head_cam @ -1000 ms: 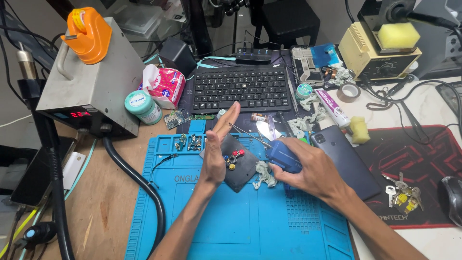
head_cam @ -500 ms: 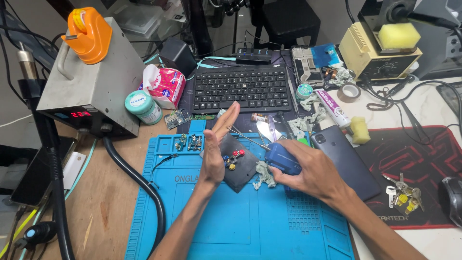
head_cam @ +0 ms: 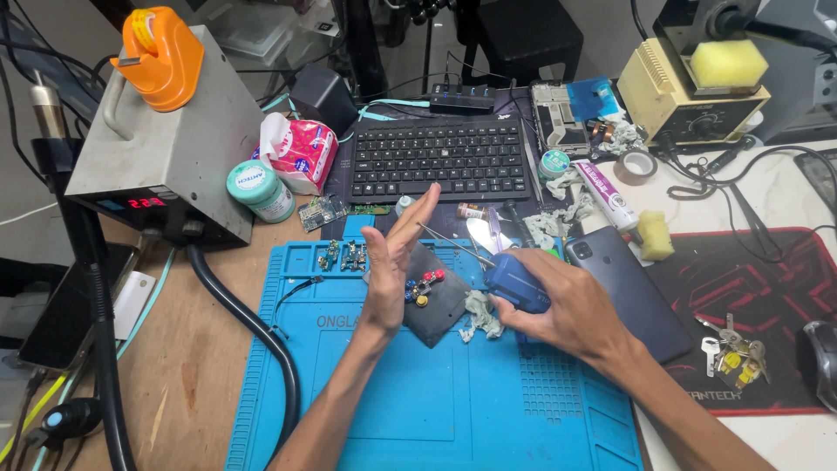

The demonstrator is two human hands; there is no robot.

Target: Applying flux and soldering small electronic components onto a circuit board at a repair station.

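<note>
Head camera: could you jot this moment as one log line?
left hand: open, raised edge-on | right hand: gripping blue tool | below: blue mat, dark pad

A small blue bottle (head_cam: 516, 281) with a thin metal needle tip lies tilted, tip pointing up-left, over the blue mat (head_cam: 418, 401). Just left of it lies a dark square pad (head_cam: 436, 301) holding coloured bits.

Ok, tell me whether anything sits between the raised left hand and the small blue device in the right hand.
Nothing visible blocks it. The left hand is raised, palm open, facing the blue device in the right hand. Below the gap lie a dark pad and a crumpled wipe.
</note>
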